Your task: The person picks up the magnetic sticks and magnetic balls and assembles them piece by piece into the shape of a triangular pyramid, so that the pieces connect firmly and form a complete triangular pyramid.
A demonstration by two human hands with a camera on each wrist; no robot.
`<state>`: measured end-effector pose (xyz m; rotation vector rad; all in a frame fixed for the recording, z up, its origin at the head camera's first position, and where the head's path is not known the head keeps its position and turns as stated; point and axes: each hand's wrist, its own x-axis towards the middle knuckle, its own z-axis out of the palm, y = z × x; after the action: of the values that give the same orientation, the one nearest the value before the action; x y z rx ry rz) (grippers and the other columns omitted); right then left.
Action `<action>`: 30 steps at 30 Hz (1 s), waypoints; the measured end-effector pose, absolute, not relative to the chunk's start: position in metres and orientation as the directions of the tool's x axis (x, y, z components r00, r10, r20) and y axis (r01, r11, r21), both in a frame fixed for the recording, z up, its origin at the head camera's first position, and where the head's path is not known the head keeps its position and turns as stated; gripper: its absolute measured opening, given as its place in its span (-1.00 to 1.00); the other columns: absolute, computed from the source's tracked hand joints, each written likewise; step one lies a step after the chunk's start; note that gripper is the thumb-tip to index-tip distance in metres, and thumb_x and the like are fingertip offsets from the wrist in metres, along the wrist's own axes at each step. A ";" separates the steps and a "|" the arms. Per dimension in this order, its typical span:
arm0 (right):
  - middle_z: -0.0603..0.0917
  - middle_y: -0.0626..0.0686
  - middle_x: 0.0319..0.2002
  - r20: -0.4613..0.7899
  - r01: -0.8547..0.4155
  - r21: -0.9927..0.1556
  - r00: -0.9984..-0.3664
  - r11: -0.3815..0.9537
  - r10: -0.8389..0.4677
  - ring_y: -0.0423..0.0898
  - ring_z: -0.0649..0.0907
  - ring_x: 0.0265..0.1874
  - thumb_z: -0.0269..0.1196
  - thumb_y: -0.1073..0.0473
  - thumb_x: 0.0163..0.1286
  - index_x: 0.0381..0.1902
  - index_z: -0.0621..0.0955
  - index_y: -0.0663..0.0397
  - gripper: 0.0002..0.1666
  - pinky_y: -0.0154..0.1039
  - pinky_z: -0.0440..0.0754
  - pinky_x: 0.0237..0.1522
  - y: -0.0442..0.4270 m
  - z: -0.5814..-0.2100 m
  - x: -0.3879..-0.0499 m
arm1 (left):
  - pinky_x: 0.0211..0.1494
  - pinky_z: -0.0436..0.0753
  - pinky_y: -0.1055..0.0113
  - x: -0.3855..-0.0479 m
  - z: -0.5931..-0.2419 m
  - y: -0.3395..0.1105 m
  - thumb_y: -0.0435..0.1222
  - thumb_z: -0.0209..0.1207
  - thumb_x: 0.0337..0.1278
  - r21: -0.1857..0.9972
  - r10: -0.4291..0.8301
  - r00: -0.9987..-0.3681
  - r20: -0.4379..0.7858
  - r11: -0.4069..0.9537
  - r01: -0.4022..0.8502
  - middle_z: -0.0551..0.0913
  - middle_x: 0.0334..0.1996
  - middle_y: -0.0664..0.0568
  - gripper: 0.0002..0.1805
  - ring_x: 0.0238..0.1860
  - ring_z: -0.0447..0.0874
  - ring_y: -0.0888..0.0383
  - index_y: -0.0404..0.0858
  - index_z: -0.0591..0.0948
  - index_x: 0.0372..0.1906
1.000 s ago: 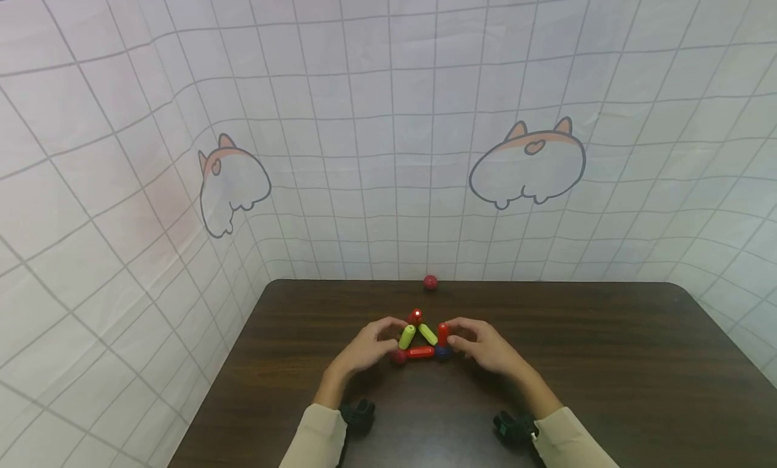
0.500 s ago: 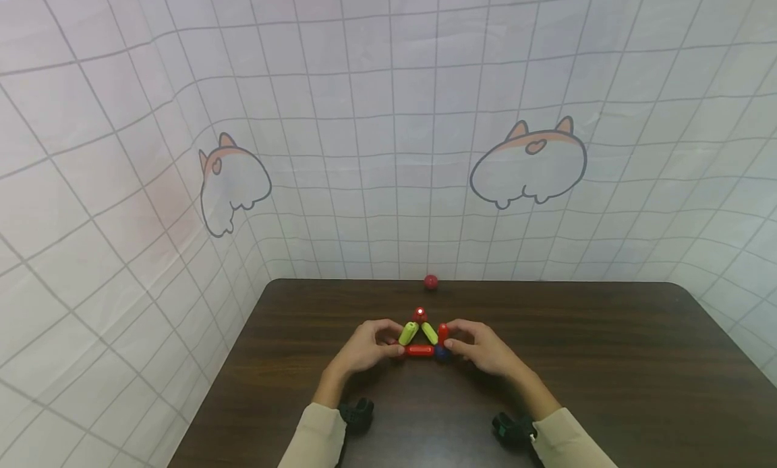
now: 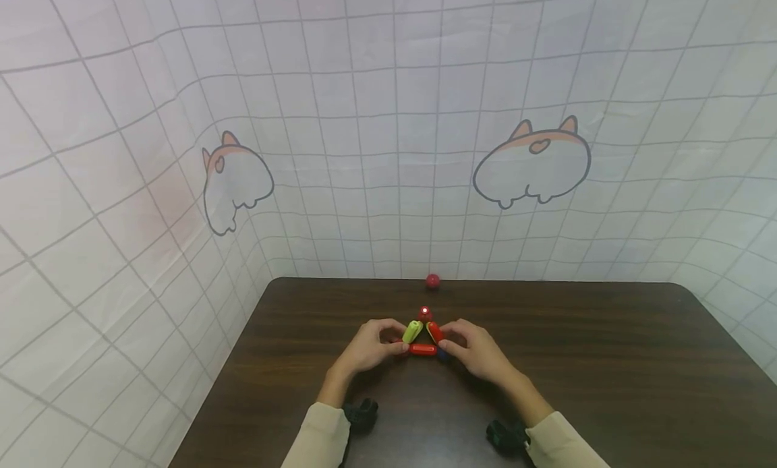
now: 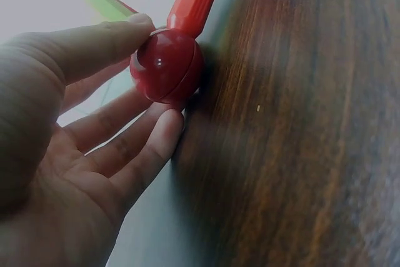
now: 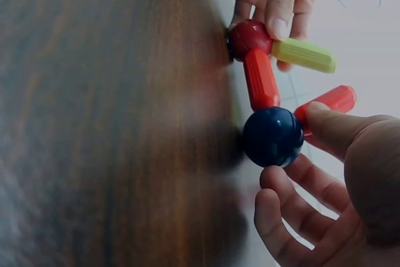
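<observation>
My left hand (image 3: 370, 346) pinches a glossy red ball (image 4: 167, 64) at the near left corner of a small magnetic-rod frame. A red rod (image 5: 260, 79) joins that ball to a dark blue ball (image 5: 273, 136). From the red ball a yellow-green rod (image 5: 306, 55) slants up. My right hand (image 3: 479, 350) pinches another red rod (image 5: 331, 101) standing off the blue ball, thumb on its lower part, with other fingertips near the ball. A second red ball (image 3: 425, 313) lies at the far corner. Behind the pinched rod, another yellow-green rod is mostly hidden.
A loose red ball (image 3: 432, 281) sits at the back edge of the dark wooden table (image 3: 583, 360). Beyond it hangs a white gridded cloth (image 3: 388, 151) with cartoon animal prints. Dark devices (image 3: 506, 437) are strapped at both wrists.
The red rod in my right hand has tipped from upright to leaning inward, over the right yellow-green rod. My left thumb has come onto the near red ball. The frame has shifted slightly away.
</observation>
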<state>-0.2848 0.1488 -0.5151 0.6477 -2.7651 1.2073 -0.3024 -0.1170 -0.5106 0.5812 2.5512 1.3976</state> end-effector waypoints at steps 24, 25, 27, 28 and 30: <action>0.71 0.03 -0.06 0.198 -0.424 -0.703 -0.888 0.572 -0.415 -0.19 0.58 -0.22 0.32 0.09 0.45 0.05 0.67 0.02 -0.72 -0.28 0.54 -0.19 0.157 -0.517 -0.286 | -0.15 0.63 0.27 -0.301 -0.512 -0.113 -0.18 0.42 0.20 0.806 0.379 -0.925 0.021 0.541 0.240 0.76 -0.18 0.10 -0.75 -0.18 0.69 0.22 -0.08 0.72 -0.03; 0.71 0.03 -0.05 0.187 -0.420 -0.706 -0.887 0.570 -0.422 -0.20 0.58 -0.23 0.32 0.08 0.45 0.06 0.66 0.02 -0.71 -0.29 0.54 -0.20 0.159 -0.516 -0.287 | -0.14 0.63 0.27 -0.301 -0.512 -0.112 -0.18 0.43 0.19 0.803 0.379 -0.925 0.020 0.545 0.241 0.75 -0.18 0.10 -0.74 -0.18 0.68 0.23 -0.07 0.72 -0.03; 0.71 0.02 -0.06 0.144 -0.391 -0.725 -0.891 0.567 -0.430 -0.21 0.59 -0.28 0.32 0.03 0.46 0.08 0.65 -0.01 -0.69 -0.30 0.56 -0.26 0.163 -0.515 -0.288 | -0.14 0.62 0.27 -0.301 -0.512 -0.112 -0.19 0.45 0.16 0.795 0.381 -0.924 0.021 0.554 0.246 0.74 -0.19 0.11 -0.72 -0.19 0.66 0.23 -0.06 0.71 -0.03; 0.70 0.01 -0.06 0.119 -0.370 -0.739 -0.895 0.564 -0.431 -0.21 0.59 -0.30 0.31 0.01 0.46 0.10 0.64 -0.02 -0.67 -0.30 0.56 -0.29 0.166 -0.514 -0.289 | -0.14 0.61 0.27 -0.301 -0.511 -0.112 -0.19 0.46 0.15 0.791 0.383 -0.924 0.024 0.558 0.252 0.73 -0.20 0.11 -0.70 -0.20 0.65 0.23 -0.06 0.71 -0.02; 0.69 0.02 -0.07 0.079 -0.333 -0.768 -0.897 0.547 -0.436 -0.17 0.60 -0.36 0.29 0.00 0.48 0.13 0.62 0.00 -0.64 -0.29 0.59 -0.35 0.173 -0.510 -0.290 | -0.16 0.60 0.28 -0.301 -0.512 -0.111 -0.19 0.47 0.13 0.779 0.389 -0.921 0.026 0.569 0.262 0.72 -0.22 0.11 -0.67 -0.21 0.63 0.23 -0.08 0.70 0.00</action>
<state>-0.2896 0.1725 -0.5100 0.7159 -2.8682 1.3812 -0.3009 -0.1112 -0.5116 0.5536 2.6488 1.2788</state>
